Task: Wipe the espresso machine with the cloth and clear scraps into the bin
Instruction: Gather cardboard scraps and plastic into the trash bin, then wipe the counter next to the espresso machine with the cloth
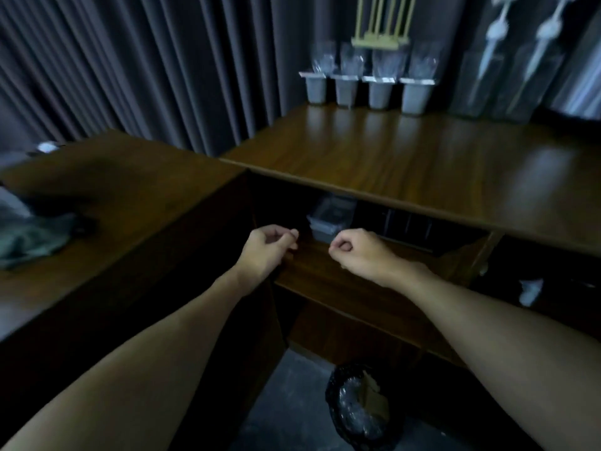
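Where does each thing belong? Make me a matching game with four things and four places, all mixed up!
Things:
1. bin
2. cloth
3. grey cups
4. grey box

Places:
A. on the left counter
B. at the back of the right counter
C. on the floor
D. on the shelf under the right counter

Pairs: 1-C, 2-A, 3-B, 4-D
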`<action>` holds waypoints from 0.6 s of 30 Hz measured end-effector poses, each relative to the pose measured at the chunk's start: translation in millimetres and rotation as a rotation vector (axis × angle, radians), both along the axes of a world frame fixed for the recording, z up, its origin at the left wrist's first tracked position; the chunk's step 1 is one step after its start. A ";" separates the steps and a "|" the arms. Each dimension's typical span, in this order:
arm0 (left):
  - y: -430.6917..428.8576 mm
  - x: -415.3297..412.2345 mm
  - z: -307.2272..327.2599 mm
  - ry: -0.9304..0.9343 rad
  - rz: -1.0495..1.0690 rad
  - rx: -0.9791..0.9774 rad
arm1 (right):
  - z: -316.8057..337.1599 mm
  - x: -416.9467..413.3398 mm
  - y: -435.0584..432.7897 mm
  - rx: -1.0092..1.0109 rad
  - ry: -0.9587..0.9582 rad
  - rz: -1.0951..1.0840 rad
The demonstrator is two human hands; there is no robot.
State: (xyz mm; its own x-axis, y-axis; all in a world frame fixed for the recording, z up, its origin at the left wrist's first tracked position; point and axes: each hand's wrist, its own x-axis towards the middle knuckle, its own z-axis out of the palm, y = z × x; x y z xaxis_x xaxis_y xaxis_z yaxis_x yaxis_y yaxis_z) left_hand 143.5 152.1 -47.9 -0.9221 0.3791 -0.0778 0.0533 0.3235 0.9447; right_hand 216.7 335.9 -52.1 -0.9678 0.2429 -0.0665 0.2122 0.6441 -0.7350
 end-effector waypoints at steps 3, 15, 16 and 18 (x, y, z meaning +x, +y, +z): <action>-28.0 -19.8 70.8 0.087 0.039 0.049 | 65.3 -26.0 -16.6 0.018 0.082 0.040; -130.7 -82.8 172.5 0.322 0.110 -0.016 | 163.7 -103.9 -64.5 0.104 0.301 0.057; -137.5 -89.2 171.7 0.331 0.128 -0.036 | 165.3 -111.5 -67.3 0.093 0.307 0.064; -152.1 -101.2 166.2 0.338 0.173 -0.081 | 165.6 -125.5 -76.1 0.079 0.298 0.093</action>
